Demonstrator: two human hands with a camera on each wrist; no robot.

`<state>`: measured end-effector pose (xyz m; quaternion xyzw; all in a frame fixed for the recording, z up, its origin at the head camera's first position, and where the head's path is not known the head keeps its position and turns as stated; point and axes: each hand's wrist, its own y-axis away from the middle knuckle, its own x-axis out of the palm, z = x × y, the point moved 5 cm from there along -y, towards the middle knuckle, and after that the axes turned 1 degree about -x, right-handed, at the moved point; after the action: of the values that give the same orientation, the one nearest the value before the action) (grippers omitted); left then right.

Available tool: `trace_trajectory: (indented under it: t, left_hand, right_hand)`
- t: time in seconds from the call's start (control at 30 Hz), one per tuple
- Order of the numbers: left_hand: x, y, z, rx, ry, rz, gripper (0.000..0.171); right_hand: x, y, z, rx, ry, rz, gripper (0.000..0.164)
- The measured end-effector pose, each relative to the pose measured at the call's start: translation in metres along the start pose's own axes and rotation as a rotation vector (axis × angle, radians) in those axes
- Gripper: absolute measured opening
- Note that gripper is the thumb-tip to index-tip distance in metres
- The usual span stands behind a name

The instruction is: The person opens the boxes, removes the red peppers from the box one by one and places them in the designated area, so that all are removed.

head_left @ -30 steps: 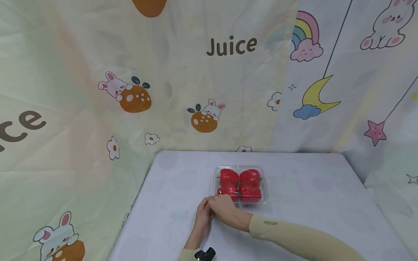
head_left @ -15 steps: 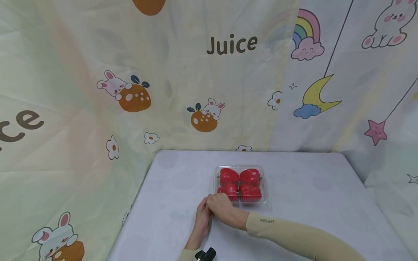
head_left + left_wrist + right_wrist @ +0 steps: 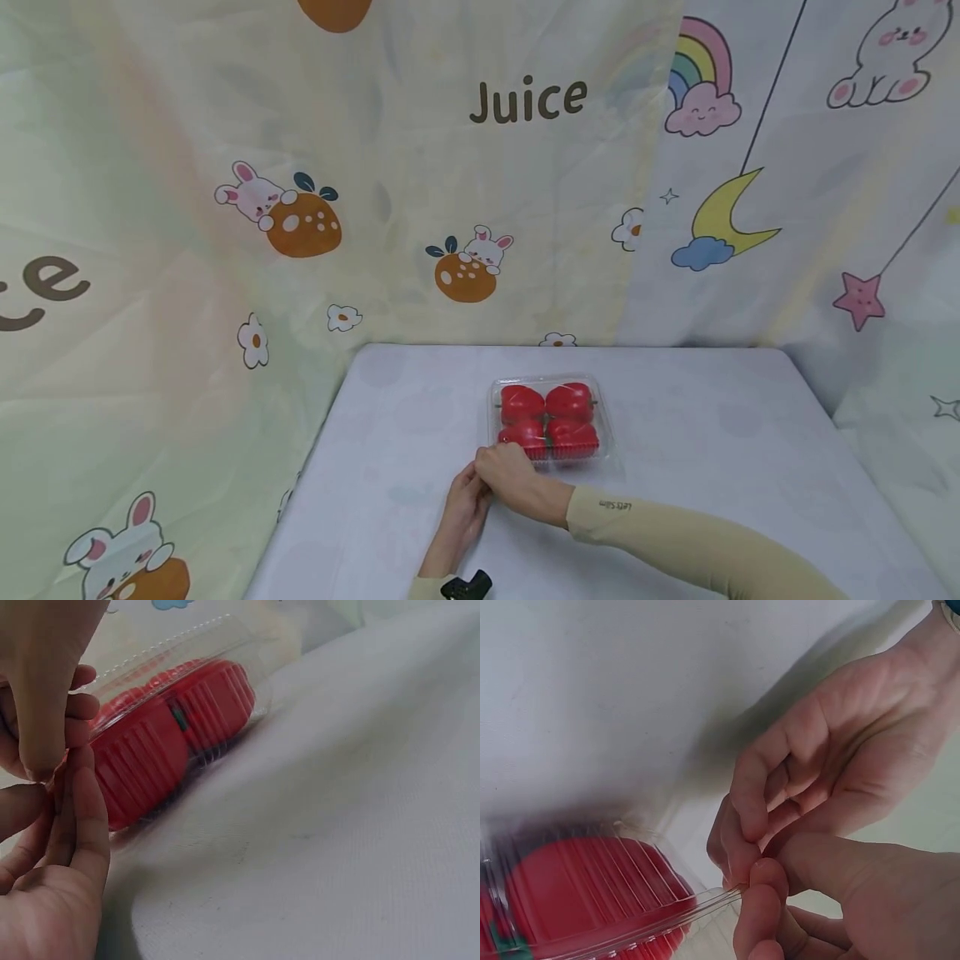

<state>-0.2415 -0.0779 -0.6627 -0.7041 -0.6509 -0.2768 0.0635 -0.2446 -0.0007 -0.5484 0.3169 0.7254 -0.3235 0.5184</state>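
A clear plastic clamshell container (image 3: 608, 425) stands on the table with several red bell peppers (image 3: 570, 402) inside. At its near left corner, my left hand (image 3: 462, 508) and right hand (image 3: 513, 479) meet. In the right wrist view, the fingers of the right hand (image 3: 810, 900) pinch the rim (image 3: 718, 900) at that corner. The left hand (image 3: 817, 757) has curled fingers against the same corner, its fingertips touching the right hand's. Both hands cover the corner in the left wrist view, where the ribbed side wall (image 3: 142, 761) faces me.
A white cloth covers the table (image 3: 705, 433). Behind it hangs a printed curtain (image 3: 420, 150) with rabbits, a moon and a star. A black device (image 3: 467, 586) sits on the left wrist.
In the head view the container has shifted slightly away from me, or its far side has lifted; I cannot tell which. My hands keep their hold at the corner, almost unmoved.
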Motion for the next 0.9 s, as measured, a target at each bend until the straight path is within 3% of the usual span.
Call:
trace_trajectory:
  t: [0.5,0.9]
  left_hand:
    - [0.0024,-0.003,-0.0026,0.04,-0.079,-0.01,0.031]
    - [0.0056,-0.0036,-0.0032,0.034,-0.112,-0.021,0.022]
  right_hand:
    - [0.0027,0.0015,-0.0003,-0.007,0.009,0.0,0.028]
    - [0.0026,0.0049,-0.0052,0.009,0.016,-0.004,0.029]
